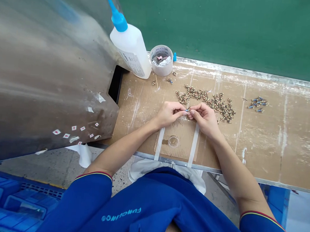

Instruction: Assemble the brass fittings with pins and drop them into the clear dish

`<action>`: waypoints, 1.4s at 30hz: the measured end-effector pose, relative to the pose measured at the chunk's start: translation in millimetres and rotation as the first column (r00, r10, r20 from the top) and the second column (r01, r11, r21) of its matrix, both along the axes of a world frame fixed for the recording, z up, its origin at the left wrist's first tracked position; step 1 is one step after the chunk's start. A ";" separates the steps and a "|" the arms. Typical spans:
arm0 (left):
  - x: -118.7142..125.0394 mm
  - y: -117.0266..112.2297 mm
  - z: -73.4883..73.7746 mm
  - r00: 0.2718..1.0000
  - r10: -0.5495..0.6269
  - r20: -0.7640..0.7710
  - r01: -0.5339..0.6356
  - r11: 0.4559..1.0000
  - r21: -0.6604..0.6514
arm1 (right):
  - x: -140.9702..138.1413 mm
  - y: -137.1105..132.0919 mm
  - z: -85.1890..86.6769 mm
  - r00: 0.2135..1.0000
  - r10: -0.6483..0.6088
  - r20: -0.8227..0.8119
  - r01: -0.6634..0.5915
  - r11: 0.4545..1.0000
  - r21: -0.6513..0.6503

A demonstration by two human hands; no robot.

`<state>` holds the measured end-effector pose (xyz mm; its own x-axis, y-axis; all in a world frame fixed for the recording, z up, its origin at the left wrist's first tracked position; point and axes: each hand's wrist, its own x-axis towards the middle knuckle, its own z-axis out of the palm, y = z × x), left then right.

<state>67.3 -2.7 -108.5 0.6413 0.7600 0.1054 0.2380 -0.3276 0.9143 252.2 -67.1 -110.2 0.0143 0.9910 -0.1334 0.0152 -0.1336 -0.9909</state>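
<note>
My left hand (pixel 169 114) and my right hand (pixel 204 118) meet over the cardboard-covered bench, fingertips pinched together. Between them is a small blue-and-brass part (pixel 187 110), mostly covered by the fingers. Its blue portion shows near the left fingertips; the brass-coloured end lies toward the right ones. Just beyond the hands spreads a pile of small brass-coloured metal pieces (pixel 221 105), too small to name exactly. Off to the right lies a smaller group of blue-and-brass parts (pixel 258 103). Nearer my body sits a small clear round dish (pixel 173 141) with a little yellowish liquid.
A white bottle (pixel 133 47) with a blue nozzle stands at the back left. Beside it are a tape roll (pixel 164 69) holding scraps, a small blue cap (pixel 174 57) and a toothpick (pixel 156 81). A metal panel (pixel 54 70) borders the left side; blue crates (pixel 18 202) are below.
</note>
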 end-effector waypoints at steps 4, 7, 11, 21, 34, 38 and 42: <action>-0.4 0.5 -4.8 0.999 -0.017 -0.027 0.018 0.999 0.051 | 3.2 0.3 1.6 0.996 0.068 0.056 -0.069 0.998 0.004; -0.6 0.4 -8.6 0.999 -0.038 -0.028 0.040 0.996 0.075 | 5.9 0.2 4.1 0.985 0.116 0.127 -0.118 0.993 0.007; -0.9 -0.3 -9.7 0.998 -0.058 -0.028 0.060 0.995 0.081 | 6.1 -0.2 5.6 0.979 0.138 0.149 -0.139 0.990 -0.004; -1.8 0.1 -9.1 0.996 -0.086 -0.038 0.088 0.993 0.082 | 2.9 -1.8 2.9 0.975 0.118 0.187 -0.126 0.992 0.031; -0.8 -0.3 -3.0 0.997 -0.076 0.016 0.076 0.997 0.032 | 5.8 1.0 7.5 0.989 0.131 0.072 -0.130 0.991 -0.014; -0.1 1.2 -1.3 0.997 -0.077 0.017 0.077 0.997 0.012 | 7.6 2.3 6.4 0.994 0.102 0.028 -0.102 0.995 -0.024; -0.2 2.4 -1.0 0.997 -0.081 -0.006 0.081 0.997 -0.003 | 7.2 1.9 4.4 0.997 0.075 0.028 -0.075 0.997 -0.017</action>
<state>67.2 -0.3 -109.4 0.7015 0.7057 0.0994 0.2163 -0.3437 0.9138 259.4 -65.2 -105.8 -0.0560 0.9872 -0.1494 0.0544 -0.1464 -0.9877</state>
